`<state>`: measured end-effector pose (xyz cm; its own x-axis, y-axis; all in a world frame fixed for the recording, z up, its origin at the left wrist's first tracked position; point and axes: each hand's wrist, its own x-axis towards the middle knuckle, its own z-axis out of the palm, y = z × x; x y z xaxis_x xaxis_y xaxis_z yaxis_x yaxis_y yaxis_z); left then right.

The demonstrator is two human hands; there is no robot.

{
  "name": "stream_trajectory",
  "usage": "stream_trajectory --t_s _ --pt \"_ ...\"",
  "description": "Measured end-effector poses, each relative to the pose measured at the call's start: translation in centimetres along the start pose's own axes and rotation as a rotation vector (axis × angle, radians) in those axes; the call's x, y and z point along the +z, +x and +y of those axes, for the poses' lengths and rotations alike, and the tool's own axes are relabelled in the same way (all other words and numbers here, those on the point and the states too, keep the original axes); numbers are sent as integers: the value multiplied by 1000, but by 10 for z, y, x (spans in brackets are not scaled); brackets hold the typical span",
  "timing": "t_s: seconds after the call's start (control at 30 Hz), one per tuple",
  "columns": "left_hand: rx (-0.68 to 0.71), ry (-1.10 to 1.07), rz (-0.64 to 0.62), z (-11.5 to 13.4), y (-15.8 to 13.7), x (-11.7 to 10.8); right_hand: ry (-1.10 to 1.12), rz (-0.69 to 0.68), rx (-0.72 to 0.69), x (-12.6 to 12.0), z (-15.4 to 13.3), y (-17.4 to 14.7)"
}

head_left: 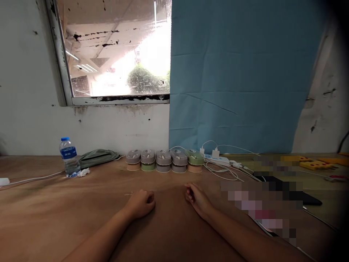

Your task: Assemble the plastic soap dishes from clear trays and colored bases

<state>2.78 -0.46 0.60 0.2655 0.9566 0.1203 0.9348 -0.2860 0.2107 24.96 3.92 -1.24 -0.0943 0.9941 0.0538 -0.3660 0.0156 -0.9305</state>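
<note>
My left hand [141,204] rests on the brown tabletop [166,233], its fingers curled into a loose fist with nothing visible inside. A short gap away, my right hand [198,200] also lies on the table, fingers folded in and no object showing. Beyond both hands, several small rounded lidded boxes stand side by side in a row. From the left come a grey-lidded box with an orange base [133,160], one with a green base [147,160], and grey ones [163,161]. The rightmost box [194,160] has a green lid over an orange base. Neither hand touches them.
A water bottle [70,158], crumpled tissue [83,172] and grey-green pouch [99,157] stand at the back left. Right of the boxes lie a power strip [218,159] with chargers and looped white cable [222,174]. Farther right are a black flat item [305,197] and yellow pieces [313,164]; part is pixelated.
</note>
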Motion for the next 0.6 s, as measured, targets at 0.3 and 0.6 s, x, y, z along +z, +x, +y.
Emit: stream_trajectory --t_s 0.3,0.6 --pt "16 -22 40 -9 1 1 18 -9 13 -1 0 -1" --pt "-69 -4 39 -11 1 -1 -10 -34 31 1 -3 -5"
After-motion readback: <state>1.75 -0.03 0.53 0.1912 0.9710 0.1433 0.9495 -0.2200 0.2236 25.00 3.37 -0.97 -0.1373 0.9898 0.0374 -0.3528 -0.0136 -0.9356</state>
